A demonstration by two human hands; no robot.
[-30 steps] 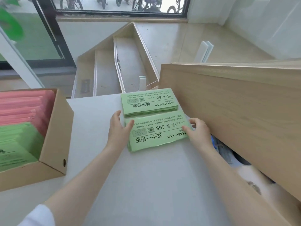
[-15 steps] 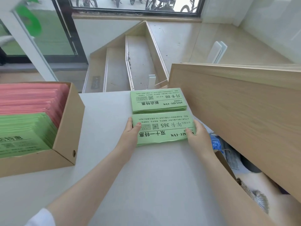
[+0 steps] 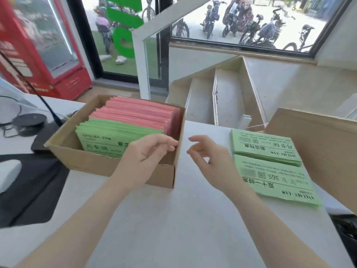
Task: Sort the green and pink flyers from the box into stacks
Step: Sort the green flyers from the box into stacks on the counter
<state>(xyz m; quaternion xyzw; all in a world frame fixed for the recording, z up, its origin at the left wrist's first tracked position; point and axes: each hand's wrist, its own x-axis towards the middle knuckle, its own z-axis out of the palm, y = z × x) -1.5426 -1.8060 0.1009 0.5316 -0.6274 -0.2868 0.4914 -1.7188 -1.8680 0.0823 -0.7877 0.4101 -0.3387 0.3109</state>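
Observation:
A cardboard box [image 3: 90,161] stands on the white table, left of centre. Green flyers [image 3: 108,134] fill its near part and pink flyers [image 3: 139,113] its far part. My left hand [image 3: 146,155] hovers over the box's near right corner, fingers loosely bent, holding nothing. My right hand [image 3: 210,161] hangs in the air just right of the box, fingers relaxed and empty. Two green flyer stacks lie on the table at the right: a far stack [image 3: 264,147] and a near stack [image 3: 278,182], edge to edge.
A wooden panel [image 3: 318,151] rises right of the stacks. A black mat [image 3: 29,190], a white object, cables and a round black device [image 3: 29,120] lie left of the box. Steps [image 3: 226,101] drop away behind the table. The white table [image 3: 173,229] extends towards me.
Both hands have left the near green stack and moved left to the box. My view has swung left, bringing the whole box into sight.

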